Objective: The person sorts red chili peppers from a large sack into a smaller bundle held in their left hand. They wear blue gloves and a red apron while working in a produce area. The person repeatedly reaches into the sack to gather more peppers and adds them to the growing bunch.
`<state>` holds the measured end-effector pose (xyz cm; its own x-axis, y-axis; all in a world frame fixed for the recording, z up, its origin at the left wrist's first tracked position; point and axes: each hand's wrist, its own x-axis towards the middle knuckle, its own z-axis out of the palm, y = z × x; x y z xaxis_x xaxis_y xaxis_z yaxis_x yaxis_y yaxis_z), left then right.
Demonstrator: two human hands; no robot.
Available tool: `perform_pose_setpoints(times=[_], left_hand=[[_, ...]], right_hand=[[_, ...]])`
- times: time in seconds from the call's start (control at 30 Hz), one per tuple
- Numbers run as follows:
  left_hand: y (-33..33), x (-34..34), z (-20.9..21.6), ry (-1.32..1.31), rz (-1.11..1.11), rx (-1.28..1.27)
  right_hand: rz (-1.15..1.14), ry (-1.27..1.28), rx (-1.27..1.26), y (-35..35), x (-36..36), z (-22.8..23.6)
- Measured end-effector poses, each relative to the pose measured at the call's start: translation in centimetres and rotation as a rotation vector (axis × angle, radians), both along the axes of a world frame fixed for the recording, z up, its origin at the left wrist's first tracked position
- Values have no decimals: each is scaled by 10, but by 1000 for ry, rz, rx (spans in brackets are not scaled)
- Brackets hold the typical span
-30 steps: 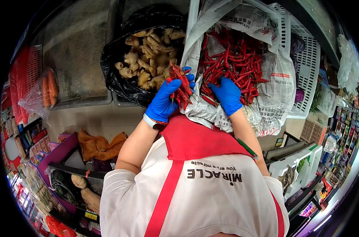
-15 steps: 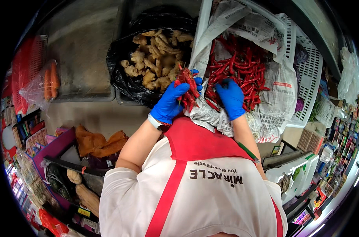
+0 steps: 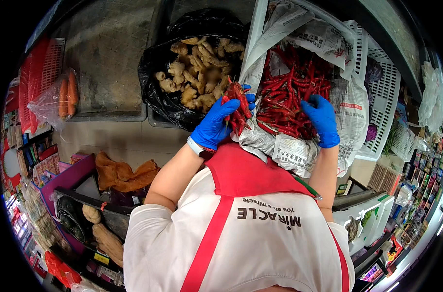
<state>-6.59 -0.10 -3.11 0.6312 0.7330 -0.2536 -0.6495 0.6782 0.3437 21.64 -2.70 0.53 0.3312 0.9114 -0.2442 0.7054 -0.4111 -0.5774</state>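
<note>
In my left hand [image 3: 215, 124], gloved in blue, is a bunch of red chili peppers [image 3: 239, 109], held upright between thumb and fingers. It is just left of a heap of red chilies [image 3: 289, 92] lying on newspaper [image 3: 348, 97] in a white crate [image 3: 256, 36]. My right hand [image 3: 323, 119], also in a blue glove, is at the right side of that heap. Its fingers are curled with their tips against the chilies, and what is between them is hidden.
A black plastic bag of ginger [image 3: 197, 73] sits left of the crate. Farther left are a dark tray [image 3: 109, 63] and a clear bag of carrots [image 3: 67, 97]. A perforated white basket [image 3: 383, 109] stands at the right. An orange-brown cloth-like piece [image 3: 121, 173] lies near my left elbow.
My right hand has moved right across the heap, from its near left part to its right side. My left hand still holds the bunch of chilies, in nearly the same place.
</note>
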Motion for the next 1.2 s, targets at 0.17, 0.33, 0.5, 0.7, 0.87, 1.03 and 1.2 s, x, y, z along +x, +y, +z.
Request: perform_pose_setpoints(times=[0.17,0.33,0.5,0.7,0.87,1.03,1.2], left_hand=[[-1,0,-5,22,-8,11],[0,0,-2,33,-14,21],[2,0,0,18,-25,52],[0,3,7,-44,-10,13],[-10,-4,-7,-79,23,-11],[-11,0,-4,166,49,71],[-5,3,8,115,23,47]], right_hand=[[-37,112,-107,-10,22,13],[-148,496,-135,-17,25,39],[-97,751,-76,-15,2,56],[302,947,-183,13,-89,73],[539,365,-53,27,-129,67],[539,174,107,18,-133,50],[513,226,43,11,-131,61]])
